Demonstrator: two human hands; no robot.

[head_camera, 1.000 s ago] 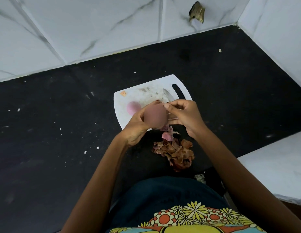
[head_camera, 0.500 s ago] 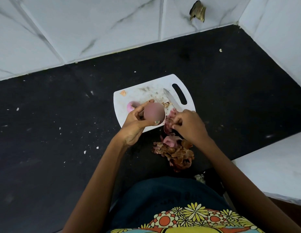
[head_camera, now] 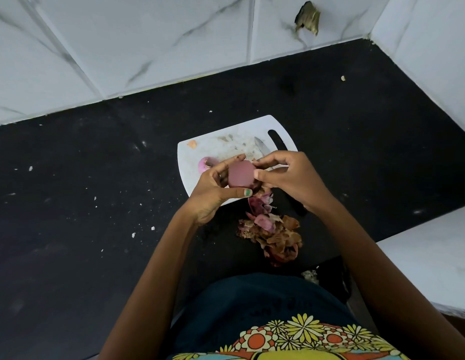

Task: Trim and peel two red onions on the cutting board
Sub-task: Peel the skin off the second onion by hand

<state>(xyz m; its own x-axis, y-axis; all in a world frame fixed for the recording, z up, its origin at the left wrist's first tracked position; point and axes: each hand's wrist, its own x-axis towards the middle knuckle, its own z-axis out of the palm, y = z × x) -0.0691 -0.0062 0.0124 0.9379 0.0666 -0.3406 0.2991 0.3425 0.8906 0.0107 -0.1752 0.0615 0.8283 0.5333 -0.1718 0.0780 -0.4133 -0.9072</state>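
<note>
White cutting board (head_camera: 200, 149), black counter (head_camera: 96, 203), dusky pink, perhaps purplish onion (head_camera: 240, 176).

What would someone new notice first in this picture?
First, both hands, left and right, holding a peeled onion over the near edge of the white board. Next, the heap of skins on the black counter just below. A second onion lies on the board's left, a knife behind the right hand.
</note>
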